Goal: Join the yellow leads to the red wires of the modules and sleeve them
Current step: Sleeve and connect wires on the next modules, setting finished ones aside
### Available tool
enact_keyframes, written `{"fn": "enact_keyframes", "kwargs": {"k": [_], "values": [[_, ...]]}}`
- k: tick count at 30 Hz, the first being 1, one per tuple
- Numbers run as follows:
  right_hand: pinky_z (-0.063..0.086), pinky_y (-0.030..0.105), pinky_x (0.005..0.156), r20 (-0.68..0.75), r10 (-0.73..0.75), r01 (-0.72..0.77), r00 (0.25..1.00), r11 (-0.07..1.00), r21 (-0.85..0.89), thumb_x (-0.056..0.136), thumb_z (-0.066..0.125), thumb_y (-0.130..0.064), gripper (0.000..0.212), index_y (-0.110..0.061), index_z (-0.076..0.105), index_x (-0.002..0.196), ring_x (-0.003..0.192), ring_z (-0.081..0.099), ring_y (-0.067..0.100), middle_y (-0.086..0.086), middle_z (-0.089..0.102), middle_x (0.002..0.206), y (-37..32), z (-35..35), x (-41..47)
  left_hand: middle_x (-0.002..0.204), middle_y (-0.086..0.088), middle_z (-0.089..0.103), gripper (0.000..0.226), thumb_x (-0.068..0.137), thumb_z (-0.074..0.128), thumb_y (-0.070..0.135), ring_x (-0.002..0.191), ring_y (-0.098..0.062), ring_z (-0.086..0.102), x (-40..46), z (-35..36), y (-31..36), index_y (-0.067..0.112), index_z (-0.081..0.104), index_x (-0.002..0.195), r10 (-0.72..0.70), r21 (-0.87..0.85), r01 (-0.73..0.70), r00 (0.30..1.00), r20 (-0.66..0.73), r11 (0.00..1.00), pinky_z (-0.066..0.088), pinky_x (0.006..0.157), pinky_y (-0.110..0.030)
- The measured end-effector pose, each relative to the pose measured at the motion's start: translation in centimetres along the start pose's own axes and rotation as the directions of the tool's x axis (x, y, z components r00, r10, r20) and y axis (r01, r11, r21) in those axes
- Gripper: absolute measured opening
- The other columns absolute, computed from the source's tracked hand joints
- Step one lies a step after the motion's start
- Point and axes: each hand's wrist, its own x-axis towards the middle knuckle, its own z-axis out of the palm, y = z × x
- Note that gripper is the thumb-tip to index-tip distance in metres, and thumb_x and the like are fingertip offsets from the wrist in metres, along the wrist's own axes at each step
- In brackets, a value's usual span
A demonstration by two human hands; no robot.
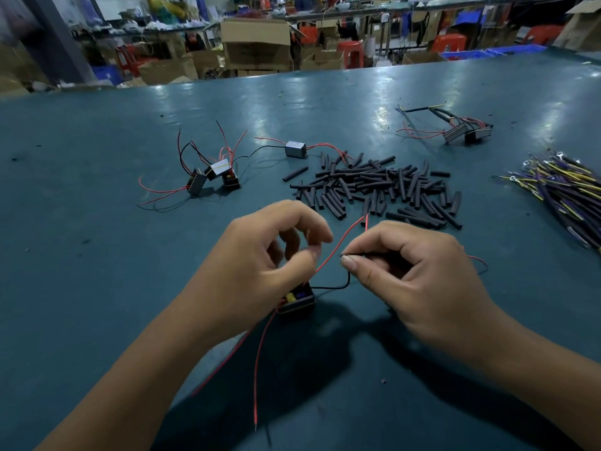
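**Both hands busy with one module's wires**

The right hand (419, 265) pinches the free end of a thin black wire (335, 286) between thumb and forefinger, the other fingers curled under the palm. That black wire loops down and back to a small dark module (297, 301) that sits on the worktop (97, 255) just below the left hand (260, 255). The left hand is curled above the module with its fingertips close to a red wire (338, 245) that rises from the module and runs up between the two hands — whether the fingers actually grip it cannot be told. A second, long red wire (257, 369) trails from the module toward the near edge, its bare tip pointing down.

Beyond the hands lies a loose heap of short black sleeves (377, 187), spread over the middle of the worktop. To the right of the heap, a bundle of yellow leads (559, 187) mixed with purple ones lies fanned out, with ring terminals on the far ends. To the left, a cluster of three modules (214, 177) stands with red and black wires sticking up, and a single module (295, 149) lies just behind the sleeves. Farther back on the right, two more modules (466, 133) lie together — leads already attached to them.
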Motion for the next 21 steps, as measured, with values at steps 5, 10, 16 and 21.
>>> {"fn": "enact_keyframes", "kwargs": {"k": [5,10,16,21], "values": [[0.036,0.012,0.055,0.018,0.033,-0.034,0.999,0.997,0.062,0.087,0.07,-0.025,0.007,-0.023,0.07,0.08,0.055,0.046,0.004,-0.015,0.051,0.06,0.2,0.0,0.0,0.079,0.011,0.067,0.006,0.085,0.074,0.029,0.065,-0.014,0.06,-0.3,0.2,-0.4,0.025,0.071,0.089,-0.004,-0.047,0.003,1.0,-0.024,0.999,0.05,0.057,-0.03],[0.033,0.012,0.051,-0.013,0.096,-0.093,0.995,0.986,0.141,0.086,0.071,-0.026,0.006,-0.024,0.071,0.08,0.051,0.04,0.001,-0.01,0.047,0.056,0.3,0.2,-0.1,0.089,-0.003,0.077,0.017,0.082,0.077,0.021,0.079,-0.015,0.071,-0.4,2.1,-0.8,0.011,0.074,0.095,-0.178,-0.313,0.225,0.969,0.171,0.923,0.056,0.071,-0.029],[0.033,0.012,0.05,-0.044,0.102,-0.096,0.994,0.986,0.134,0.087,0.072,-0.022,0.008,-0.023,0.071,0.079,0.051,0.039,0.003,-0.01,0.045,0.055,0.3,-0.1,-0.1,0.09,0.0,0.075,0.01,0.089,0.074,0.017,0.08,-0.02,0.07,-0.3,2.8,-1.1,0.017,0.072,0.098,-0.115,-0.269,0.126,0.992,0.058,0.955,0.057,0.071,-0.037],[0.031,0.013,0.049,-0.021,0.097,-0.094,0.995,0.986,0.137,0.087,0.07,-0.022,0.007,-0.021,0.07,0.08,0.05,0.036,0.003,-0.014,0.041,0.054,0.4,-0.2,-0.1,0.1,0.009,0.065,0.015,0.091,0.072,0.013,0.083,-0.007,0.06,0.1,1.9,-1.3,0.017,0.072,0.105,0.333,0.216,-0.309,0.939,-0.083,0.926,0.046,0.07,-0.02]]}}
